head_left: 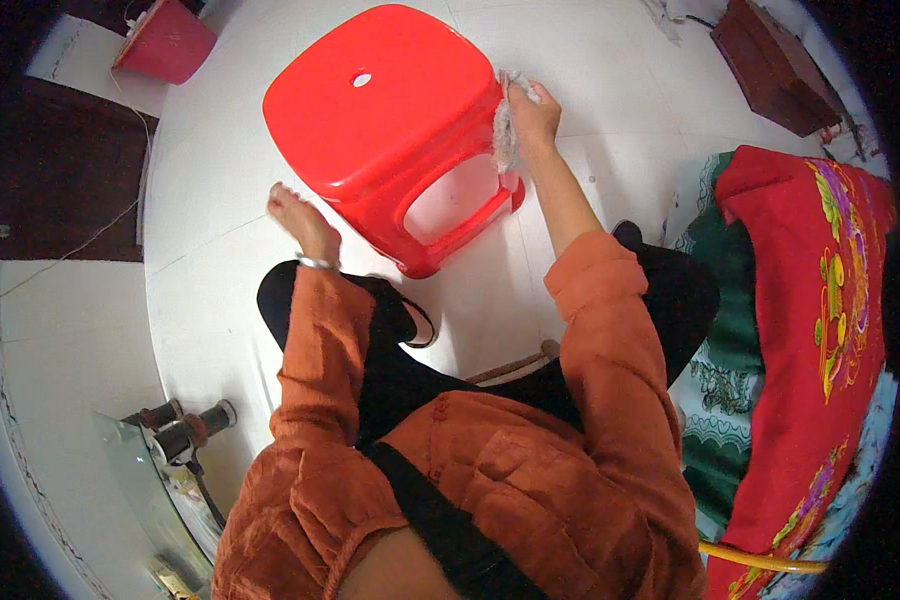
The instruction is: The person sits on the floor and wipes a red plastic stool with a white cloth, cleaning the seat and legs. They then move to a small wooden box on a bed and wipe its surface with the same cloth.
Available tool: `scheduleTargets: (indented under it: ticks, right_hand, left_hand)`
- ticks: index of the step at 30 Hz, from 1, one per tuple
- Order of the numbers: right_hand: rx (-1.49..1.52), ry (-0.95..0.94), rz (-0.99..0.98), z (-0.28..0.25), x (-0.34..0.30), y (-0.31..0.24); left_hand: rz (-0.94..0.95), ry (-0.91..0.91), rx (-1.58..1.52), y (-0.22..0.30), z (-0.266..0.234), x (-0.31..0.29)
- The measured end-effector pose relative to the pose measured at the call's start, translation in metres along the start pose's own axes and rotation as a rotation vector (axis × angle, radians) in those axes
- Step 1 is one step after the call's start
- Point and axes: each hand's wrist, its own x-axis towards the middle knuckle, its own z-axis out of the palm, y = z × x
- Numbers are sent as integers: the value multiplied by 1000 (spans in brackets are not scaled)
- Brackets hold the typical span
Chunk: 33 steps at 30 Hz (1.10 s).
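A red plastic stool [380, 110] with a rounded seat and a small hole in its top stands upright on the floor in front of me. My right hand [535, 120] is closed on a greyish-white cloth [507, 130], which lies against the stool's right side just below the seat edge. To the left of the stool, apart from it, my left hand [305, 222] is raised with its fingers curled in. Nothing shows in that hand, and a silver bracelet circles its wrist. The stool's far legs are hidden.
At the far left is a red bucket [167, 42]. A brown wooden box-like piece [775, 65] sits at the far right. Red flowered fabric [795, 330] covers something low on my right. Near my left side is a glass-topped piece [135, 480]. My legs flank the stool's near side.
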Motion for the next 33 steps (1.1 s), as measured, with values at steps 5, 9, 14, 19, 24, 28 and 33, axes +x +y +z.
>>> scheduleTargets:
  ticks: [5,9,14,19,24,28,33]
  right_hand:
    - [57,88,-67,10,-9,15]
    - [76,308,-151,21,-52,9]
    - [-233,207,-687,40,-144,25]
    - [-205,287,-251,28,-98,50]
    - [-68,310,-232,8,-94,51]
    - [-215,180,-752,42,-126,2]
    - [-377,172,-686,52,-122,0]
  left_hand:
    - [-199,-896,229,36,-17,-149]
    - [-653,-701,-265,-18,32,-141]
    - [-670,-691,-595,-20,51,-132]
    - [-672,-680,-680,-3,47,-114]
    - [-591,-611,-693,6,48,-90]
    - [-625,-560,-738,8,47,-87]
    - [-548,-582,-727,21,44,-78]
